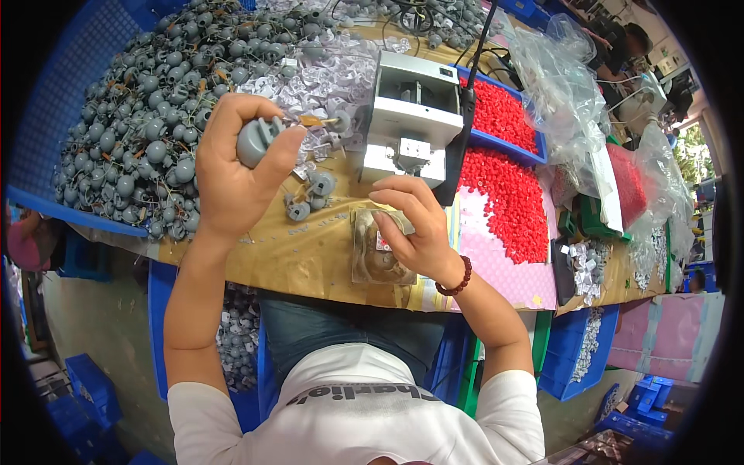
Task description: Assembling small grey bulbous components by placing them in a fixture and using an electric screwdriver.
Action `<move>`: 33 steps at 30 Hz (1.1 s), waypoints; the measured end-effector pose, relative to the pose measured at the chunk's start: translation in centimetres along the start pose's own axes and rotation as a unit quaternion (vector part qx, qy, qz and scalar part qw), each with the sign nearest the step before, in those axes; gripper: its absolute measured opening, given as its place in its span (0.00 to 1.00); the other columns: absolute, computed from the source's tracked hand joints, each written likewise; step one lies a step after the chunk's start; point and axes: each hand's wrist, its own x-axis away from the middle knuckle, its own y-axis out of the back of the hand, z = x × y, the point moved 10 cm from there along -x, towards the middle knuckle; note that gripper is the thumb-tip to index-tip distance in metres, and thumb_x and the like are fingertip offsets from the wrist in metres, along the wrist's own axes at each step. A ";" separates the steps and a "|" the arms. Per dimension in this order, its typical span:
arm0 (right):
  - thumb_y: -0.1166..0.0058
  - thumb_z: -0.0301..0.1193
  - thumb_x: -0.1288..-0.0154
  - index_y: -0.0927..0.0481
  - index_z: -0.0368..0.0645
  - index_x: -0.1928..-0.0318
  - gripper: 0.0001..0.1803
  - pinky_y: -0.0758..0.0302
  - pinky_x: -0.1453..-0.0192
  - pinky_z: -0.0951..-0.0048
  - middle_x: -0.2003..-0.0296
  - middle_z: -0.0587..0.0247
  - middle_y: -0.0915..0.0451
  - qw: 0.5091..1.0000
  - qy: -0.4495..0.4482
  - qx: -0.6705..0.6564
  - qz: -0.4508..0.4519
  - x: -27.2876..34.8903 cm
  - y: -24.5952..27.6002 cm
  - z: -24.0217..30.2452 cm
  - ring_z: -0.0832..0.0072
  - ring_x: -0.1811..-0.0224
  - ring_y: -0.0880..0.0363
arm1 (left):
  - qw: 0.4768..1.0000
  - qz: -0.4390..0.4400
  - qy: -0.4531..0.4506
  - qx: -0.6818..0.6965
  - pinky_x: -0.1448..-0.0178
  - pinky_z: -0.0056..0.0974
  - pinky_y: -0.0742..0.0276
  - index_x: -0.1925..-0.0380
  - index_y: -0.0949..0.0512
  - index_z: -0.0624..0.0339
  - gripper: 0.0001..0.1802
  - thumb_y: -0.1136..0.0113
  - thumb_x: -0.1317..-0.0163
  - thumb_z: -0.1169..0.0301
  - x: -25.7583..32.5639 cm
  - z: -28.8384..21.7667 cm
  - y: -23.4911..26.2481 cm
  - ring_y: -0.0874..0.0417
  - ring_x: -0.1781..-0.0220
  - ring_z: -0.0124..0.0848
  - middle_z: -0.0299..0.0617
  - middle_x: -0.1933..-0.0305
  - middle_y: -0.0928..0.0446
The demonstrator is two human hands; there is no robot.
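Observation:
My left hand (244,167) is raised beside the heap, closed around a grey rounded plastic housing (254,142) between thumb and fingers. An orange strip (311,121) shows just past the fingertips, near another grey piece. My right hand (418,221) hovers over a clear square dish (360,267), its fingers bent and thumb apart from the index finger, with nothing visible between them. Inside the dish is a brownish mass with a small red-and-white spot. Beyond the right hand stands a white-and-grey bench machine (415,116). A few grey housings (310,198) lie between the hands.
A large blue basket (35,186) of grey parts with wires fills the left. White plastic pieces (325,74) are piled behind my left hand. Red small parts (511,209) lie on pink sheeting, with more in a blue tray (535,159). Plastic bags (558,70) stand at right.

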 end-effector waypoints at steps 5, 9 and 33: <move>0.35 0.20 0.42 0.19 0.37 0.51 0.17 0.21 0.46 0.61 0.52 0.53 0.19 1.000 -0.008 -0.014 -0.003 0.2 -0.4 -0.1 0.55 0.50 0.19 | 0.992 0.104 0.060 -0.029 0.56 0.36 0.25 0.61 0.21 0.59 0.16 0.26 0.39 0.62 1.9 3.3 -2.2 0.22 0.62 0.29 0.39 0.62 0.22; 0.33 0.24 0.40 0.21 0.36 0.45 0.22 0.21 0.43 0.63 0.51 0.53 0.18 0.996 -0.036 -0.075 0.020 -0.6 -0.8 0.2 0.57 0.47 0.19 | 0.960 0.183 0.163 0.136 0.55 0.32 0.25 0.55 0.24 0.59 0.19 0.29 0.35 0.60 5.5 2.0 -5.8 0.23 0.58 0.23 0.37 0.60 0.23; 0.35 0.29 0.47 0.17 0.44 0.53 0.18 0.20 0.66 0.65 0.62 0.62 0.21 0.954 -0.027 0.188 0.230 8.8 -3.4 -3.5 0.64 0.59 0.19 | 0.955 0.218 0.201 0.002 0.51 0.44 0.22 0.47 0.25 0.62 0.27 0.25 0.45 0.68 18.4 4.5 -13.8 0.19 0.53 0.48 0.50 0.53 0.23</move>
